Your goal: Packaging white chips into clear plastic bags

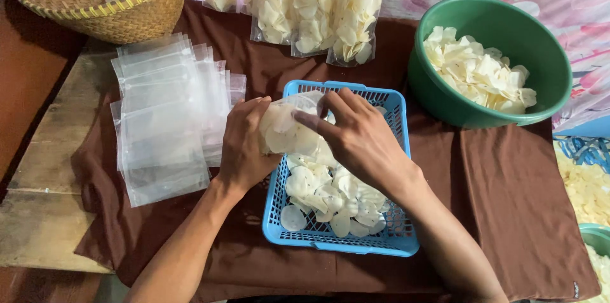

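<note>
Now | both hands' fingers (318, 122) clasp clear bag (289, 126) of chips between them | above blue basket (397, 150)

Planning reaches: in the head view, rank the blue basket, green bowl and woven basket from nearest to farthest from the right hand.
From the right hand:
1. Blue basket, directly beneath.
2. Green bowl, upper right.
3. Woven basket, far upper left.

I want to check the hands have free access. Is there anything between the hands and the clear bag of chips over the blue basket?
Nothing visible. The left hand and right hand already hold the clear bag directly, above the blue basket of loose chips.
</note>
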